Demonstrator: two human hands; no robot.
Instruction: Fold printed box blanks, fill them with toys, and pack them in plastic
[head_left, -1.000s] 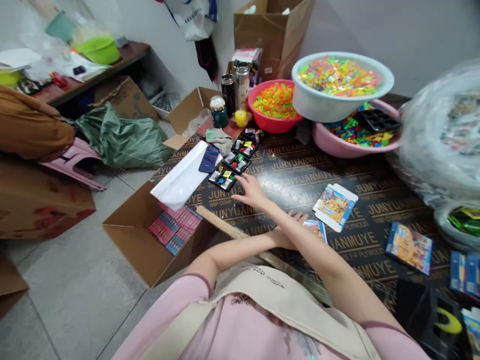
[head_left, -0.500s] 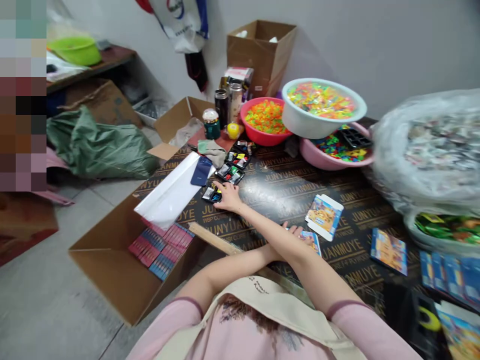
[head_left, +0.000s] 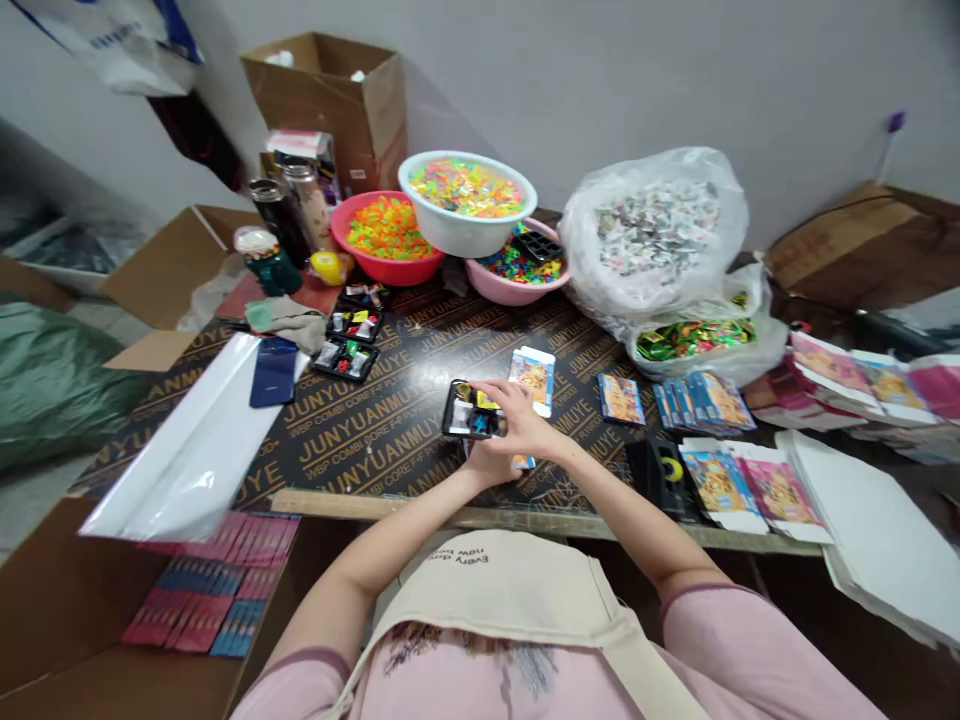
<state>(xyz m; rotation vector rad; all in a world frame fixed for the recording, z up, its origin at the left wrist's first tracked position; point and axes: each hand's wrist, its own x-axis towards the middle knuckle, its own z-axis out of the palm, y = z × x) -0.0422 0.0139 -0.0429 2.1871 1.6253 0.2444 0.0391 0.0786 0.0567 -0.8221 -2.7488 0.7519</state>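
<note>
A black compartment tray with small yellow, white and blue pieces is gripped at its right side by my right hand. Just below it, my left hand is closed around a small blue printed box, mostly hidden by both hands. An unfolded blue printed carton lies just beyond my right hand. To the left, more filled black trays rest on the dark board table. Farther right lies another blue printed box.
Bowls of colourful small pieces, a red one, a white one and a pink one, stand at the back. A bulging plastic bag is beside them. A phone lies left; an open carton sits below the table's left edge.
My right hand has brought one filled black tray from the left group over to my left hand, and my arms are no longer crossed. The view has swung right.
</note>
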